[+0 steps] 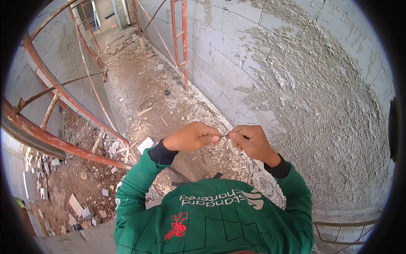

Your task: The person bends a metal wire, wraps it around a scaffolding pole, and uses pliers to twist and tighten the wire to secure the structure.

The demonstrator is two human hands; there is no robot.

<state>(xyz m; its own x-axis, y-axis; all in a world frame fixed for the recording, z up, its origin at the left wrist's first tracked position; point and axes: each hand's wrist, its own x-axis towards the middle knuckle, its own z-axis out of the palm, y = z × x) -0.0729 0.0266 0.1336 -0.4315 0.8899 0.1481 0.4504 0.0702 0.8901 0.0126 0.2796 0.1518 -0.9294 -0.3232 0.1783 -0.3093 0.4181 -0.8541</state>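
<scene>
Mid-frame, I see the left hand point(190, 136) and right hand point(255, 142) pinching a thin strand point(224, 136). Rubble-strewn ground point(127, 80) opens toward the upper left, between red scaffolding point(72, 147) and the block wall point(338, 127) at right; along the bottom, the green shirt point(141, 224) bears white lettering point(211, 198) and a red emblem point(176, 230).

The left hand point(192, 136) and right hand point(253, 142) pinch a thin strand point(224, 136) above rubble-strewn ground point(131, 70).

green black-lined jersey point(215, 222), red scaffolding point(185, 42)
</scene>
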